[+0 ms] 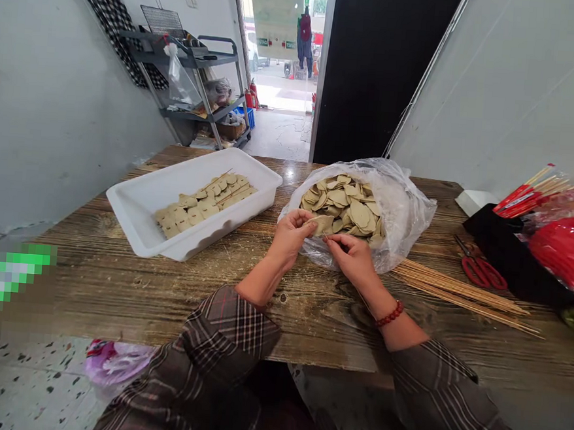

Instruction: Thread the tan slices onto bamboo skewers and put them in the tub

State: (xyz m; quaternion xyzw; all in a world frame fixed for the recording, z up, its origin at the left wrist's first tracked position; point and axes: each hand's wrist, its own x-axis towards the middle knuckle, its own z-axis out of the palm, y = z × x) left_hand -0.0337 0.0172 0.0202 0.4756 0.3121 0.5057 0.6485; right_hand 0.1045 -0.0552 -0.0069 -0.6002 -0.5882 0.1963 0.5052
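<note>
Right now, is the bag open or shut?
Open: the bag has its mouth spread wide toward the camera, with a heap of slices showing inside.

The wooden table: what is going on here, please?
A person's left hand holds a thin, flat slice at an open plastic bag of similar slices. The right hand pinches what looks like a thin stick beside it. More slices, with sticks among them, lie in the white tub; loose sticks lie on the table.
</note>
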